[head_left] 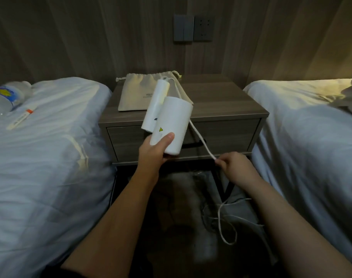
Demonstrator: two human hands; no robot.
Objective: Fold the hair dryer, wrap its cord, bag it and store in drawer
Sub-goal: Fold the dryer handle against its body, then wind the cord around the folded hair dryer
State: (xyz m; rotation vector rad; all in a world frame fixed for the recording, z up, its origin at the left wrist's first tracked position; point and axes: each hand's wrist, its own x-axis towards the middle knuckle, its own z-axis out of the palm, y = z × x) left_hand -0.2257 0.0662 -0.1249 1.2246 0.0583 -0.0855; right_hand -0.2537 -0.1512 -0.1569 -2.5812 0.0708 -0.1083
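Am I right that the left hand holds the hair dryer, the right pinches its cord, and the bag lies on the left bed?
Not quite: the head view shows the bag on the nightstand. The left hand does hold the hair dryer, the right hand its cord.

Hair dryer (171, 121) in my left hand (154, 152): white plastic, smooth, faint sheen under my thumb. Cord (201, 138) pinched in my right hand (236, 167): white, smooth, matt. Bag (137, 93), centre of frame: pale woven cloth, matt, creased. Nightstand (221, 101): grey wood grain, matt; drawer (231, 135) front same finish. Wall (91, 37) behind: wood-look panels, matt. Switch plate (183, 28) and socket (203, 28), upper middle: dark grey plastic, dull sheen. Left bedding (50, 147), right bedding (311, 141): white cloth, soft, wrinkled. Bottle (4, 99), far left: clear glossy plastic.
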